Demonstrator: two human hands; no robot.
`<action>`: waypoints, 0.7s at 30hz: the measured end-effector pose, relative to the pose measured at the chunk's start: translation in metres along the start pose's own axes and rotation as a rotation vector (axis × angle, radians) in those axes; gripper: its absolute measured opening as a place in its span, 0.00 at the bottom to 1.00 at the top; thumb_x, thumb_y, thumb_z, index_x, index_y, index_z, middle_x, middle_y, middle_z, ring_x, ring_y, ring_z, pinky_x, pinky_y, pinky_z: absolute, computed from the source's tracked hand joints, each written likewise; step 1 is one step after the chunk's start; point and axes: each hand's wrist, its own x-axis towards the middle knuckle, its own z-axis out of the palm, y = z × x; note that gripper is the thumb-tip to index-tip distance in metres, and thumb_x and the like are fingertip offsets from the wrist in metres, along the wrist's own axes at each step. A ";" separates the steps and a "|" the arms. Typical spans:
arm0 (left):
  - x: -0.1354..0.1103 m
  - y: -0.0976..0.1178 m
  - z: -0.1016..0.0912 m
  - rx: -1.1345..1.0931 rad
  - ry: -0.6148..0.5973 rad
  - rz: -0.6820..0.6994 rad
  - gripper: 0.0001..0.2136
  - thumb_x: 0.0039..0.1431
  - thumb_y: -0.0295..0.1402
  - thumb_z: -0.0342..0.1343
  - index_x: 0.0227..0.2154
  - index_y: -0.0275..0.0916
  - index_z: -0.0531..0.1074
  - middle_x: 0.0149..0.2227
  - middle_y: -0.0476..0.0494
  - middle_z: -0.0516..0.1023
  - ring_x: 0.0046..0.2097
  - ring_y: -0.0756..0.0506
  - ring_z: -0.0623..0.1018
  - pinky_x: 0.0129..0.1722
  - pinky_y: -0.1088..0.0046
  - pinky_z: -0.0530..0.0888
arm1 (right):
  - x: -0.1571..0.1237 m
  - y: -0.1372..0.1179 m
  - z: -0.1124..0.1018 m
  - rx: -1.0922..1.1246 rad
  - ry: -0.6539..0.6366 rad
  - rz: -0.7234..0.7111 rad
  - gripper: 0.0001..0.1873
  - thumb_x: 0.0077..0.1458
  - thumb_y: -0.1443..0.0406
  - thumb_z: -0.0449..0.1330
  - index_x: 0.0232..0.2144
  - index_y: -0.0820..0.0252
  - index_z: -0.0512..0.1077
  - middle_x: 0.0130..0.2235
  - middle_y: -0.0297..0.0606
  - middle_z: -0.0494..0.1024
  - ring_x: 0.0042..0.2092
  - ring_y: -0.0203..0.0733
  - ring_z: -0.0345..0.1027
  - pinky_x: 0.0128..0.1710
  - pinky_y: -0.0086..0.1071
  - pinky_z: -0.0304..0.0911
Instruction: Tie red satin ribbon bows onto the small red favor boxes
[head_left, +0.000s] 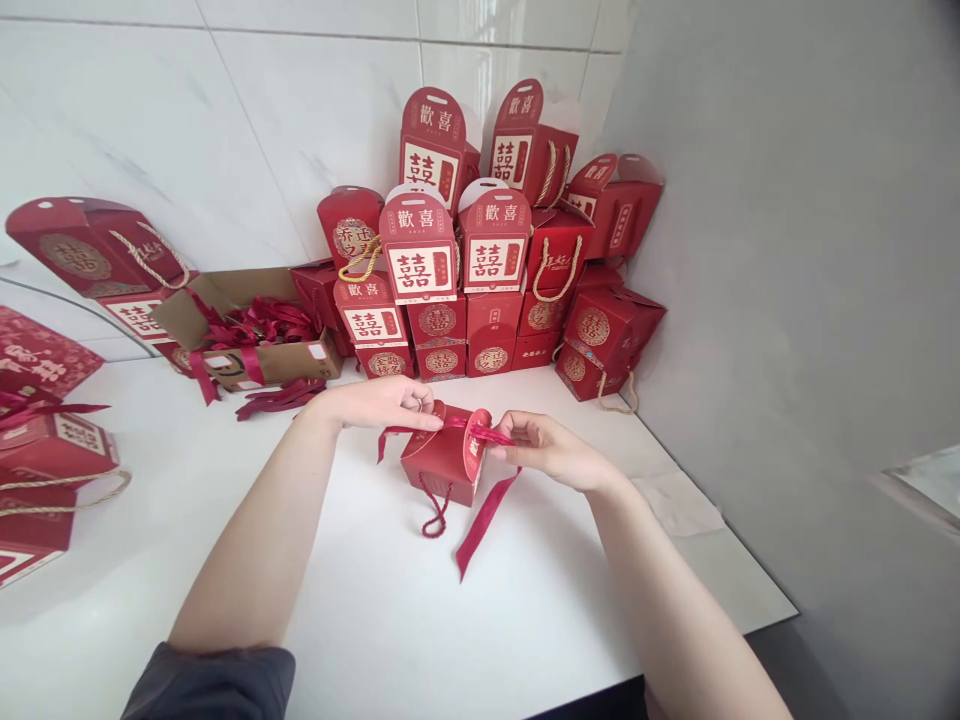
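Observation:
A small red gift box (442, 462) stands on the white table in front of me, a dark red cord handle (435, 522) hanging from its near side. Across its top runs a red ribbon (480, 535), one tail trailing down to the table on the right and a shorter one at the left. My right hand (551, 447) pinches the ribbon at the box's right end. At the upper left of the box, my left hand (394, 403) has its fingers curled, thumb and fingertips against the ribbon; its grip is partly hidden.
Red gift boxes (495, 330) are stacked against the tiled wall. A cardboard box (285, 362) full of red ribbons stands at back left, with loose ribbons (281, 398) before it. More red boxes (56, 450) stand at far left. A grey wall (787, 300) borders the right side.

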 end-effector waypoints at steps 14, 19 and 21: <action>-0.005 -0.018 -0.012 -0.223 -0.141 0.051 0.10 0.51 0.40 0.64 0.26 0.37 0.77 0.27 0.45 0.79 0.31 0.49 0.77 0.32 0.76 0.73 | 0.006 0.009 -0.006 0.023 0.068 0.018 0.19 0.55 0.51 0.62 0.25 0.61 0.70 0.22 0.29 0.65 0.27 0.34 0.56 0.32 0.31 0.52; -0.010 -0.024 -0.018 -0.268 -0.180 0.025 0.11 0.50 0.40 0.65 0.24 0.36 0.76 0.29 0.41 0.81 0.28 0.47 0.78 0.29 0.73 0.74 | 0.001 0.006 -0.017 -0.013 0.151 0.029 0.18 0.55 0.52 0.63 0.26 0.61 0.69 0.23 0.29 0.65 0.27 0.33 0.56 0.31 0.30 0.51; -0.013 -0.027 -0.020 -0.271 -0.198 -0.025 0.11 0.49 0.40 0.65 0.24 0.37 0.76 0.29 0.40 0.82 0.27 0.46 0.79 0.25 0.73 0.74 | -0.001 0.005 -0.021 -0.041 0.177 0.040 0.19 0.55 0.51 0.62 0.25 0.61 0.68 0.23 0.30 0.66 0.27 0.33 0.56 0.30 0.30 0.51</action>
